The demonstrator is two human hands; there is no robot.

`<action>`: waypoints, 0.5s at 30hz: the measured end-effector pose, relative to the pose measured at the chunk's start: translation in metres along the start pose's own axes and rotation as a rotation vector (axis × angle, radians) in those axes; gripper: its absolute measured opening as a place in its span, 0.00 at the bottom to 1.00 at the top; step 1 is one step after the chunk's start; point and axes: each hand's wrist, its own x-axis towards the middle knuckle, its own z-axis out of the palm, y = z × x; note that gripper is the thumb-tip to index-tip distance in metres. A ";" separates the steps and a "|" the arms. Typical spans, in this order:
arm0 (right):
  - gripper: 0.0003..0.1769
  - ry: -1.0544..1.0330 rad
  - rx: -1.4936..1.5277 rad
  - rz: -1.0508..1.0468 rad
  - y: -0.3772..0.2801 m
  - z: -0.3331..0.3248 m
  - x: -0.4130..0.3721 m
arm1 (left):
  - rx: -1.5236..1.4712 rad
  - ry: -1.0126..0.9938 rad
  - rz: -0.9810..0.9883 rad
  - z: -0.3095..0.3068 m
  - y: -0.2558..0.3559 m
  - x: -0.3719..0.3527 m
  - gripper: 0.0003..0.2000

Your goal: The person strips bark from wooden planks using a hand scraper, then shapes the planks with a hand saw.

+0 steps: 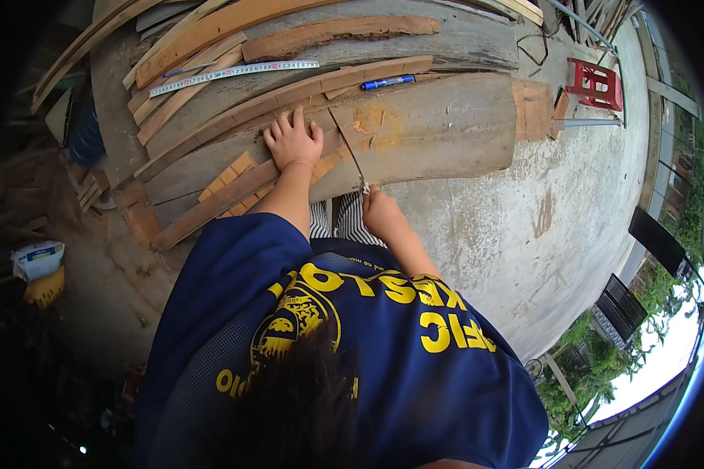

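Note:
My left hand (294, 141) lies with fingers spread on a narrow brown wooden strip (225, 195), pressing it against the workbench top (438, 133). My right hand (381, 213) is closed round the near end of a thin saw (346, 148). The saw's narrow blade runs away from me across the right end of the strip; its handle is mostly hidden in my fist. Under and beside the strip are lighter wood pieces (231, 173) with cross lines. A blue marker (387, 82) rests beyond the blade.
A white measuring tape (235, 76) stretches over the boards on the far left. Several long planks (340, 37) lie at the back of the bench. A red plastic stool (594, 84) stands on the concrete floor to the right. White-and-yellow bags (39, 270) sit at far left.

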 end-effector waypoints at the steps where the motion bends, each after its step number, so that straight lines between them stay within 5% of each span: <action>1: 0.12 -0.015 -0.012 0.011 0.005 -0.006 -0.014 | 0.003 -0.018 -0.007 -0.001 0.001 0.001 0.23; 9: 0.14 0.070 0.029 -0.089 -0.004 0.014 0.035 | 0.009 -0.036 -0.012 0.000 0.001 0.002 0.23; 15: 0.11 -0.010 0.018 -0.022 0.009 -0.007 -0.016 | 0.020 -0.029 -0.003 0.000 0.001 0.002 0.23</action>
